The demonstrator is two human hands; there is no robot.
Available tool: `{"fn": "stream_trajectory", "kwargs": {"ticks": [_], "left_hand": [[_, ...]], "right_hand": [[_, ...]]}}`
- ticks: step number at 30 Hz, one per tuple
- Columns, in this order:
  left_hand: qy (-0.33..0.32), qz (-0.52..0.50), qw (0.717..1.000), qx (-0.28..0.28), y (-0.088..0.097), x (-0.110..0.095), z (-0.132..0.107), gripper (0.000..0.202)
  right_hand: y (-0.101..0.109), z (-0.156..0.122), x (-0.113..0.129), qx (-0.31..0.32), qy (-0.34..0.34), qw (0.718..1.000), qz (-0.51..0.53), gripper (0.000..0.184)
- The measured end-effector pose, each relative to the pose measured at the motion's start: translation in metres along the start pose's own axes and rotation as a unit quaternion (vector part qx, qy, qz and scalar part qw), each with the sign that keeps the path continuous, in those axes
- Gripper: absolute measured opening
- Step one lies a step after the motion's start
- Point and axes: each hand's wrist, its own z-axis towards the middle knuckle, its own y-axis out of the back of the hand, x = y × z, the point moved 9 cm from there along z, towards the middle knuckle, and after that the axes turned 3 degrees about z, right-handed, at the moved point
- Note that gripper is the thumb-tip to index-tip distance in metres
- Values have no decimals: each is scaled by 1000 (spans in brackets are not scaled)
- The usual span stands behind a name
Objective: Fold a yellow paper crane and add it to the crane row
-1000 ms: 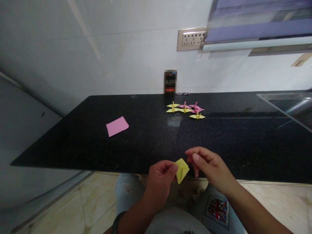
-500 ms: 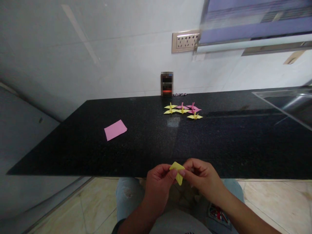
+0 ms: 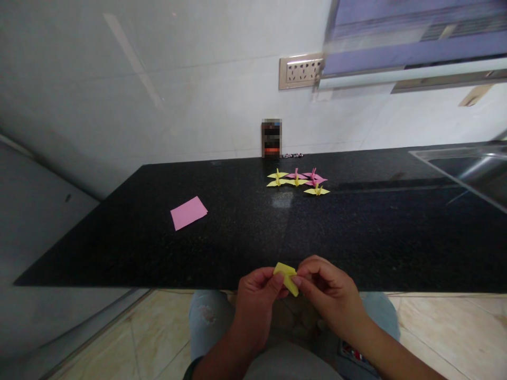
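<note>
A small piece of folded yellow origami paper (image 3: 285, 270) is pinched between my two hands at the counter's front edge. My left hand (image 3: 258, 295) grips its left side, the thumb lying over the front. On the right side, my right hand (image 3: 330, 290) has thumb and index finger closed on the paper's edge. Parts of both hands' other fingers are hidden behind. Farther back on the counter stand several folded paper cranes, such as a yellow crane (image 3: 317, 191) and a pink crane (image 3: 312, 173), grouped close together.
Pink paper sheets (image 3: 188, 213) lie to the left on the black countertop (image 3: 237, 232). A dark, pixelated box-like object (image 3: 271, 139) stands against the wall beside a small beaded strand (image 3: 293, 155). A sink (image 3: 467, 169) is at the right, and a socket panel (image 3: 300, 71) is on the wall.
The yellow paper has tilted and turned between my fingers, and its shape looks different. Both hands keep their hold in nearly the same place. The view has shifted slightly.
</note>
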Motion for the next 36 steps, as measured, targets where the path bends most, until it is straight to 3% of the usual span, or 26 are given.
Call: {"fn": "stream_trajectory", "kwargs": {"ticks": [4, 9, 15, 21, 29, 36], "left_hand": [[-5, 21, 1000, -2, 0, -2, 0, 13], [-5, 44, 999, 2, 0, -1, 0, 15], [4, 8, 1000, 20, -6, -2, 0, 16], [41, 54, 995, 72, -16, 4, -2, 24], [-33, 182, 982, 37, -10, -5, -3, 22], [-54, 212, 975, 35, -12, -10, -6, 23]], "right_hand": [[0, 1, 1, 3, -4, 1000, -7, 10], [-2, 1, -12, 4, -82, 995, 64, 14], [-1, 1, -19, -11, -103, 989, 109, 16], [-3, 1, -28, -14, -156, 971, 179, 21], [0, 0, -36, -18, -155, 978, 141, 21], [-4, 4, -38, 2, -156, 972, 178, 23]]}}
